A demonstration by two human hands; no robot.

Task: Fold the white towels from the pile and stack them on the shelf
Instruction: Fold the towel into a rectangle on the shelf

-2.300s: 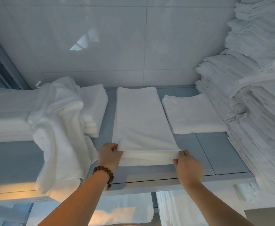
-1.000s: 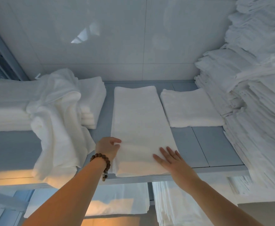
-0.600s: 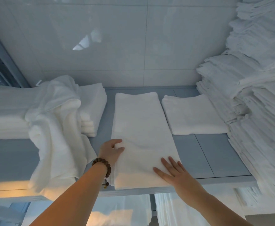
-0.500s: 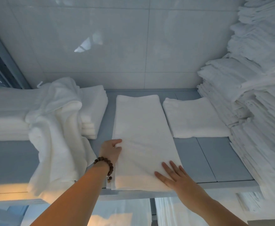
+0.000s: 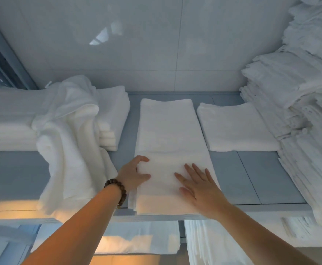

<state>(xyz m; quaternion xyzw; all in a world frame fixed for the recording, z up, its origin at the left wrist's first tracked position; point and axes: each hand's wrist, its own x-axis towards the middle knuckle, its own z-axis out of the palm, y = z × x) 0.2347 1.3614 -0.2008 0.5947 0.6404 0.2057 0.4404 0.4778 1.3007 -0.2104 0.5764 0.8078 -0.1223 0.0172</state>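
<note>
A long white towel (image 5: 167, 134), folded into a narrow strip, lies lengthwise on the grey shelf (image 5: 271, 178), its near end at the shelf's front edge. My left hand (image 5: 134, 175), with a bead bracelet at the wrist, grips the towel's left edge, thumb and fingers curled round it. My right hand (image 5: 198, 185) lies flat on the towel's near part with straight, spread fingers. A folded square towel (image 5: 234, 127) sits to the right of the strip. An unfolded towel (image 5: 70, 142) hangs crumpled over the shelf's front at the left.
A low stack of folded towels (image 5: 9, 119) fills the shelf's left side. A tall, uneven pile of white towels (image 5: 309, 121) rises along the right. A tiled wall (image 5: 156, 44) closes the back. More white towels (image 5: 137, 240) lie on the level below.
Both hands held the strip's near end at first. My right hand then opened flat and slid up the towel towards the middle. My left hand shifted to the left edge.
</note>
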